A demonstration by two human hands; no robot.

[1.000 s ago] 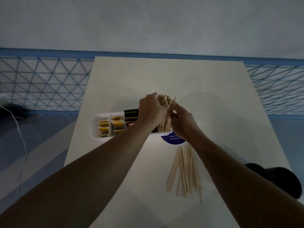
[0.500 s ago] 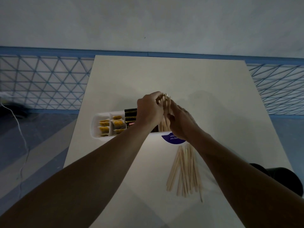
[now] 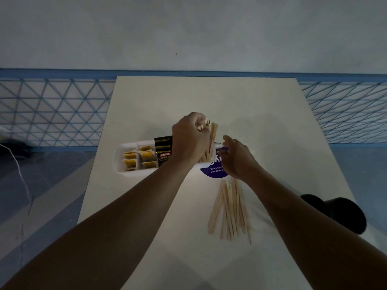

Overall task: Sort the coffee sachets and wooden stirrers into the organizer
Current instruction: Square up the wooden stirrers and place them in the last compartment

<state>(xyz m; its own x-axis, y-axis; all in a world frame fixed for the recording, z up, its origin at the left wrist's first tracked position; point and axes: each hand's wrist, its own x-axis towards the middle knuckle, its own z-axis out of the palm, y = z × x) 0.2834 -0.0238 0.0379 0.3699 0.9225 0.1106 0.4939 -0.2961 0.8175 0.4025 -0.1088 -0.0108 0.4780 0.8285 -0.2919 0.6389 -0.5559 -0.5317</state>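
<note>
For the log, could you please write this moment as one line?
left hand grips upright stirrers; right hand at organizer; loose stirrers on table

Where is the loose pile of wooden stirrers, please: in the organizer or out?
Out: the pale wooden stirrers lie flat on the white table, outside the white organizer.

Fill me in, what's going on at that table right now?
A person is sorting by hand. The left hand grips a bundle of wooden stirrers standing upright in the right end of the white organizer. The right hand is at that end by the purple label; whether it holds anything is unclear. Yellow sachets and black Kopiko sachets sit in the organizer. Loose wooden stirrers lie on the table, not yet sorted.
</note>
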